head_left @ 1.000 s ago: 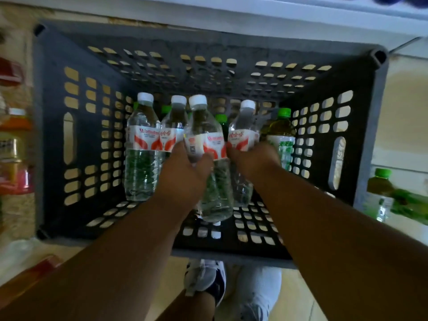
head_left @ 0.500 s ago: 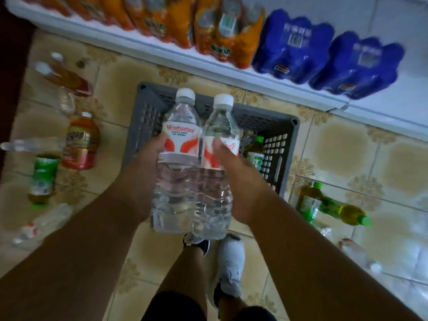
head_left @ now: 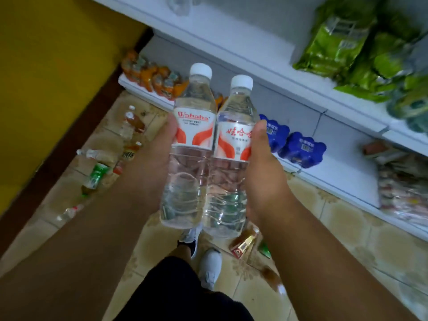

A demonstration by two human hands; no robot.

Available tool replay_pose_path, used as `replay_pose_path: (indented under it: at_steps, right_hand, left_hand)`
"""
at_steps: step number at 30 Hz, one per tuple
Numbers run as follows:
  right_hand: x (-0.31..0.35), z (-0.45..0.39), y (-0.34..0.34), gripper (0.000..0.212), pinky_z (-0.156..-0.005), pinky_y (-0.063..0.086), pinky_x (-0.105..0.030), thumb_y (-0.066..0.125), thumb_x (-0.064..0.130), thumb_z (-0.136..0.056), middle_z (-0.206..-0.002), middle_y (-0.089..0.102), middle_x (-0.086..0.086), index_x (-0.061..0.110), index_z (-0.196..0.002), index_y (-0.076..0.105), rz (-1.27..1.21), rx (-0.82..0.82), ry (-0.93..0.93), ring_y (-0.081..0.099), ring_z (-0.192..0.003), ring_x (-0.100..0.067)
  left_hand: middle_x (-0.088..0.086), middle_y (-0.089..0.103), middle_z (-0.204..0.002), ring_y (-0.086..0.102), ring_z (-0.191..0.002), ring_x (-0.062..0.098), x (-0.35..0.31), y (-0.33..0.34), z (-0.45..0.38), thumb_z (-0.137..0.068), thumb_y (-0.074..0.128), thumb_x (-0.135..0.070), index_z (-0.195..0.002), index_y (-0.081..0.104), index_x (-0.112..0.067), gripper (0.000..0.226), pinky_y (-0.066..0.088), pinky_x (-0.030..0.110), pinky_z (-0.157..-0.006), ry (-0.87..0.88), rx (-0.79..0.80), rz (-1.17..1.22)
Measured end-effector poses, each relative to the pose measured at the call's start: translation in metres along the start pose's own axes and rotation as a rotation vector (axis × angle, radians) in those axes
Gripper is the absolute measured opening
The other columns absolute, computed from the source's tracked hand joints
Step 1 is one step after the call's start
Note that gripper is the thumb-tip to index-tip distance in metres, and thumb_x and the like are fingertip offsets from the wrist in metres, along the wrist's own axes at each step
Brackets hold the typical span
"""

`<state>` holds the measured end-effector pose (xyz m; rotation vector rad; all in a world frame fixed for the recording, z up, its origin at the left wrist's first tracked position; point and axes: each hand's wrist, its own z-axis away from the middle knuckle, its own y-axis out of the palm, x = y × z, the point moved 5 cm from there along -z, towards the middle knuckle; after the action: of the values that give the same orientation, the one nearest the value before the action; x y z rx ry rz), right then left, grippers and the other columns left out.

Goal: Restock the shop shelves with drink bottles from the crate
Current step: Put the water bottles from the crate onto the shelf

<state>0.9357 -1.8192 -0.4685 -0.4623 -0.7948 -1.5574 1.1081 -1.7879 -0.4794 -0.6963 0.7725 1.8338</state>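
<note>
Two clear water bottles with white caps and red-and-white labels are held upright side by side, touching, above a tiled floor in front of white shop shelves (head_left: 266, 72). The left hand (head_left: 150, 167) wraps around the left bottle (head_left: 193, 144); the right hand (head_left: 264, 179) wraps around the right bottle (head_left: 234, 154). Loose bottles (head_left: 97, 174) lie on the floor at left.
</note>
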Motion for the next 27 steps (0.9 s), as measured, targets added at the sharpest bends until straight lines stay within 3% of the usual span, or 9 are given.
replay_pose_path:
  at_steps: [4,6,8,9,12,15,17,22,27]
  right_hand:
    - [0.03,0.064,0.007,0.063,-0.084,0.06,-0.05,0.043,0.083,-0.083,-0.096,0.079,-0.007,0.032,-0.092,0.08,-0.046,0.008,-0.03,0.077,-0.087,-0.028]
    - [0.043,0.09,0.01,0.059,-0.071,0.062,-0.044,0.044,0.079,-0.086,-0.094,0.079,-0.006,0.034,-0.086,0.081,-0.084,0.04,-0.038,0.077,-0.085,-0.027]
    - [0.059,0.115,0.016,0.058,-0.059,0.061,-0.037,0.044,0.075,-0.089,-0.09,0.079,-0.007,0.032,-0.078,0.081,-0.144,0.088,-0.047,0.078,-0.081,-0.026]
    - [0.067,0.124,0.018,0.06,-0.058,0.061,-0.038,0.043,0.073,-0.09,-0.09,0.079,-0.008,0.029,-0.079,0.082,-0.174,0.1,-0.059,0.078,-0.081,-0.026]
    - [0.093,0.148,0.034,0.064,-0.085,0.059,-0.052,0.046,0.072,-0.086,-0.106,0.077,-0.014,0.02,-0.106,0.076,-0.202,0.161,-0.108,0.075,-0.097,-0.035]
    - [0.118,0.17,0.054,0.061,-0.075,0.061,-0.046,0.046,0.07,-0.086,-0.102,0.078,-0.014,0.02,-0.096,0.079,-0.18,0.204,-0.18,0.076,-0.092,-0.032]
    - [0.126,0.179,0.07,0.062,-0.071,0.062,-0.045,0.046,0.071,-0.086,-0.1,0.078,-0.013,0.02,-0.09,0.081,-0.155,0.218,-0.191,0.076,-0.09,-0.031]
    - [0.137,0.185,0.122,0.065,-0.094,0.054,-0.052,0.045,0.072,-0.085,-0.106,0.077,-0.01,0.021,-0.11,0.076,-0.057,0.221,-0.241,0.075,-0.097,-0.029]
    - [0.135,0.172,0.18,0.061,-0.094,0.055,-0.051,0.04,0.071,-0.093,-0.106,0.077,-0.012,0.026,-0.095,0.08,-0.031,0.215,-0.183,0.075,-0.098,-0.031]
  left_hand:
    - [0.004,0.076,-0.103,0.072,-0.103,0.03,-0.039,0.014,0.062,-0.076,0.065,-0.079,-0.068,0.073,-0.043,0.037,0.055,0.059,-0.094,0.087,0.03,-0.051]
    - [0.006,0.077,-0.101,0.074,-0.098,0.029,-0.058,0.02,0.09,-0.077,0.067,-0.074,-0.069,0.073,-0.039,0.036,0.059,0.056,-0.086,0.109,0.046,-0.027]
    - [0.012,0.077,-0.102,0.075,-0.094,0.033,-0.081,0.024,0.115,-0.078,0.07,-0.068,-0.088,0.076,-0.031,0.039,0.061,0.054,-0.078,0.13,0.113,-0.031]
    - [0.017,0.075,-0.111,0.072,-0.102,0.04,-0.092,0.024,0.125,-0.076,0.074,-0.063,-0.105,0.074,-0.023,0.049,0.058,0.059,-0.084,0.144,0.139,-0.043]
    - [0.017,0.074,-0.117,0.068,-0.111,0.042,-0.124,0.018,0.152,-0.074,0.086,-0.049,-0.127,0.065,-0.01,0.069,0.054,0.06,-0.093,0.197,0.156,-0.147]
    - [0.014,0.077,-0.109,0.074,-0.103,0.036,-0.15,0.009,0.171,-0.067,0.07,-0.061,-0.117,0.071,-0.013,0.068,0.06,0.051,-0.081,0.217,0.094,-0.083]
    - [0.02,0.074,-0.114,0.072,-0.105,0.04,-0.158,0.005,0.17,-0.073,0.063,-0.068,-0.119,0.071,-0.01,0.074,0.058,0.058,-0.088,0.145,0.075,0.074]
    - [0.026,0.068,-0.126,0.066,-0.114,0.047,-0.18,-0.023,0.161,-0.085,0.062,-0.064,-0.125,0.07,-0.008,0.069,0.046,0.067,-0.101,0.066,0.126,0.238]
    - [0.023,0.071,-0.122,0.069,-0.111,0.043,-0.218,-0.075,0.155,-0.079,0.063,-0.065,-0.117,0.074,-0.011,0.067,0.058,0.06,-0.085,0.063,0.162,0.212]
